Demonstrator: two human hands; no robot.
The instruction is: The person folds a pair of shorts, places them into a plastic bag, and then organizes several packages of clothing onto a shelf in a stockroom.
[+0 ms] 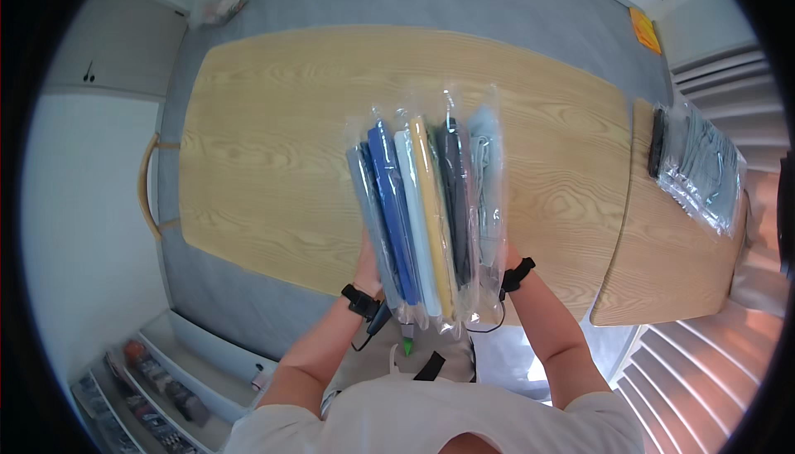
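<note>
A row of folded cloth pieces, likely clothes, in clear plastic bags (414, 222) is held up over the near part of the table, packed side by side with their edges upward. Their colours run from grey-blue and deep blue through pale blue and yellow to dark grey and light grey-green. My left hand (369, 270) presses the row from its left side, and my right hand (512, 257) grips it from the right. The fingers of both hands are mostly hidden behind the bags. Each wrist wears a black strap with a cable.
Beneath the bundle is a wooden table (273, 139). A smaller wooden surface (662, 263) at the right carries another bagged grey-green cloth piece (702, 164) and a black object (657, 141). A chair (147, 185) stands at the left, near open drawers (199, 363) holding small items.
</note>
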